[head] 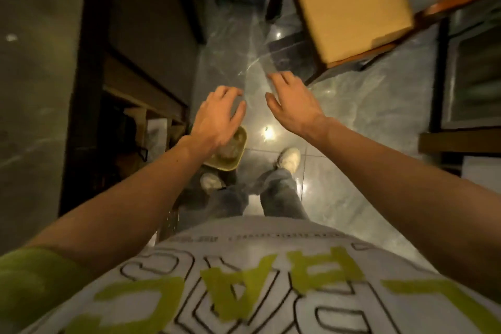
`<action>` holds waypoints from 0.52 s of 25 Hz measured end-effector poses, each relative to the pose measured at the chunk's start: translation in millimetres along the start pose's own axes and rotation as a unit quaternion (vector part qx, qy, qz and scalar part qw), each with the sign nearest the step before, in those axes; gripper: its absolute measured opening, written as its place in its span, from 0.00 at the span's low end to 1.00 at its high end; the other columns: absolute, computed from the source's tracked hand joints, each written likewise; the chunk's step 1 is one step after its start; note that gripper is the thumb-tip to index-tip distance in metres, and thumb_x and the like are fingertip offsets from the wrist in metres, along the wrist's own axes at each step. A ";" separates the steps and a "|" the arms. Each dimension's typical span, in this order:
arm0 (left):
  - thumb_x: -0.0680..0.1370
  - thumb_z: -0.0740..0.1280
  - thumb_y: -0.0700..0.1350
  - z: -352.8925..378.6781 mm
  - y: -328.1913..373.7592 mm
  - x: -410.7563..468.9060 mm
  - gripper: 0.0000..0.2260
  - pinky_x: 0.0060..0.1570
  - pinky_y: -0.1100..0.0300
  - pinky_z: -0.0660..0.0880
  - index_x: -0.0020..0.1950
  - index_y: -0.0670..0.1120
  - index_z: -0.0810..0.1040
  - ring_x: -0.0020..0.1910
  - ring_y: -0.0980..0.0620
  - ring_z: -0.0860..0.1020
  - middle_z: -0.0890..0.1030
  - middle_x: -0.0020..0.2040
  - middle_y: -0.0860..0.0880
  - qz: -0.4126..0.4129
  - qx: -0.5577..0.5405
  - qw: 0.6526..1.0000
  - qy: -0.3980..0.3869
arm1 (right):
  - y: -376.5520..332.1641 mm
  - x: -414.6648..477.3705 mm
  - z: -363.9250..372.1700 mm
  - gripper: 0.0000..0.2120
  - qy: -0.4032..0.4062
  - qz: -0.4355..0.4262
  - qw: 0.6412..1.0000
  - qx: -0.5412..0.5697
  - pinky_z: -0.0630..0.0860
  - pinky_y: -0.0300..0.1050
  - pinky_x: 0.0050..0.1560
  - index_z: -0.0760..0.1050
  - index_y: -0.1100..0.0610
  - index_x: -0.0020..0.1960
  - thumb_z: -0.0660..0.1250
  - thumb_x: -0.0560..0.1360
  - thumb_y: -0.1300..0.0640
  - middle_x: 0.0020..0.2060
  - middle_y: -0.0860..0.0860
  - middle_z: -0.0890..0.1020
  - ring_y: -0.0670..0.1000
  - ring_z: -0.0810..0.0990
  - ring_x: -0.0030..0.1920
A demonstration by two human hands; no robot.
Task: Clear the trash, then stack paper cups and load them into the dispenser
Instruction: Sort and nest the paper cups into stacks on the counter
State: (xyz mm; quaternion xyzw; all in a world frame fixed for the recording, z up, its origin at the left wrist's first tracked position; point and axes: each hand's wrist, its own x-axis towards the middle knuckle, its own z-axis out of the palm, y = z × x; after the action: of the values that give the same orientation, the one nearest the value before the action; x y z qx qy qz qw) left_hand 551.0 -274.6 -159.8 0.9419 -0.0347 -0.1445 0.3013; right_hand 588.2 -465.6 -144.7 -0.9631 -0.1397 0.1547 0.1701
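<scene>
A small yellowish trash bin (235,162) stands on the floor by my left foot, with crumpled pale trash (230,147) inside it. My left hand (217,116) hovers above the bin, fingers spread and curled, holding nothing. Further right, over the shiny floor, my right hand (291,106) is also open and empty, palm turned inward. No paper cups or dispenser are in view.
A dark counter with a grey marble top (35,89) and open shelves (141,116) runs along my left. A wooden chair with a tan cushion (349,5) stands ahead on the right. The glossy grey tiled floor (352,127) stretches between them. Dark furniture (461,141) sits at the right edge.
</scene>
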 end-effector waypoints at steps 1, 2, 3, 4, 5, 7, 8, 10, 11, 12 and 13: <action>0.80 0.56 0.54 -11.7 16.0 4.3 0.17 0.62 0.49 0.70 0.63 0.47 0.74 0.59 0.44 0.74 0.75 0.61 0.46 0.033 0.021 0.999 -0.002 | 1.0 -8.9 -19.0 0.21 0.021 0.014 1.000 0.006 0.71 0.56 0.62 0.64 0.56 0.72 0.58 0.81 0.51 0.67 0.58 0.71 0.61 0.71 0.64; 0.81 0.56 0.53 -23.2 33.1 8.0 0.16 0.62 0.50 0.69 0.64 0.48 0.73 0.59 0.44 0.74 0.74 0.61 0.46 0.065 0.042 0.997 -0.003 | 3.1 -17.9 -36.9 0.22 0.039 0.026 0.999 0.010 0.71 0.56 0.62 0.64 0.57 0.72 0.58 0.81 0.51 0.67 0.58 0.71 0.61 0.71 0.64; 0.81 0.56 0.53 -33.2 52.5 12.3 0.17 0.61 0.50 0.69 0.65 0.48 0.73 0.59 0.44 0.74 0.74 0.61 0.46 0.103 0.058 0.993 0.000 | 8.3 -27.9 -56.8 0.22 0.062 0.039 0.997 0.013 0.71 0.56 0.62 0.65 0.57 0.72 0.58 0.81 0.51 0.66 0.58 0.71 0.61 0.71 0.64; 0.81 0.56 0.54 -41.5 72.0 16.0 0.17 0.61 0.50 0.69 0.65 0.47 0.73 0.59 0.44 0.74 0.75 0.61 0.46 0.135 0.069 0.988 0.004 | 15.7 -37.6 -75.2 0.22 0.085 0.050 0.995 0.017 0.71 0.56 0.62 0.65 0.58 0.72 0.59 0.81 0.51 0.66 0.59 0.71 0.61 0.72 0.63; 0.81 0.55 0.55 -48.1 92.8 20.5 0.18 0.61 0.50 0.70 0.65 0.47 0.73 0.58 0.44 0.74 0.75 0.60 0.46 0.163 0.073 0.984 0.014 | 25.3 -46.0 -93.7 0.22 0.110 0.059 0.992 0.020 0.71 0.56 0.62 0.66 0.58 0.71 0.59 0.80 0.51 0.65 0.59 0.72 0.62 0.72 0.63; 0.80 0.55 0.55 -56.5 136.9 30.3 0.19 0.60 0.48 0.71 0.64 0.47 0.73 0.58 0.44 0.75 0.75 0.60 0.45 0.206 0.086 0.975 0.022 | 48.7 -63.1 -130.2 0.21 0.153 0.076 0.985 0.018 0.71 0.55 0.62 0.67 0.58 0.70 0.60 0.80 0.52 0.64 0.59 0.73 0.62 0.73 0.62; 0.80 0.56 0.55 -58.2 161.7 35.3 0.18 0.59 0.48 0.71 0.64 0.47 0.74 0.59 0.44 0.74 0.75 0.60 0.45 0.225 0.096 0.969 0.025 | 63.4 -73.1 -148.6 0.21 0.177 0.084 0.981 0.014 0.71 0.55 0.62 0.67 0.57 0.71 0.60 0.80 0.51 0.64 0.58 0.73 0.62 0.73 0.62; 0.80 0.58 0.54 -60.5 210.5 45.7 0.17 0.58 0.49 0.72 0.64 0.46 0.74 0.58 0.44 0.75 0.76 0.60 0.45 0.262 0.106 0.958 0.044 | 92.7 -92.2 -183.2 0.21 0.214 0.092 0.972 0.007 0.71 0.54 0.61 0.67 0.56 0.71 0.60 0.80 0.51 0.64 0.57 0.73 0.60 0.73 0.62; 0.80 0.59 0.53 -62.6 227.3 51.2 0.16 0.57 0.49 0.72 0.64 0.46 0.74 0.57 0.45 0.75 0.76 0.59 0.45 0.276 0.101 0.954 0.054 | 103.2 -97.9 -195.4 0.21 0.227 0.092 0.970 0.005 0.71 0.54 0.61 0.67 0.56 0.71 0.60 0.80 0.50 0.64 0.56 0.73 0.60 0.73 0.62; 0.81 0.59 0.53 -60.2 254.8 57.3 0.16 0.57 0.50 0.71 0.63 0.46 0.74 0.57 0.45 0.75 0.76 0.59 0.46 0.295 0.098 0.948 0.062 | 120.5 -110.0 -213.4 0.21 0.246 0.095 0.965 0.002 0.72 0.55 0.61 0.67 0.56 0.71 0.60 0.80 0.50 0.64 0.56 0.73 0.60 0.73 0.62; 0.81 0.58 0.53 -55.2 286.4 64.0 0.16 0.57 0.51 0.70 0.63 0.46 0.74 0.57 0.46 0.75 0.76 0.58 0.46 0.314 0.098 0.942 0.067 | 140.7 -124.2 -232.8 0.21 0.270 0.097 0.958 -0.002 0.72 0.55 0.61 0.67 0.56 0.70 0.60 0.79 0.50 0.64 0.56 0.74 0.59 0.73 0.62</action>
State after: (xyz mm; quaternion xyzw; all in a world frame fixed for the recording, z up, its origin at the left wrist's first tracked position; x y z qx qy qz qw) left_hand 634.5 -487.3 32.4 0.9155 -0.3227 0.0245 0.2390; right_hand 585.7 -698.8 42.4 -0.9783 0.0055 -0.0960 0.1835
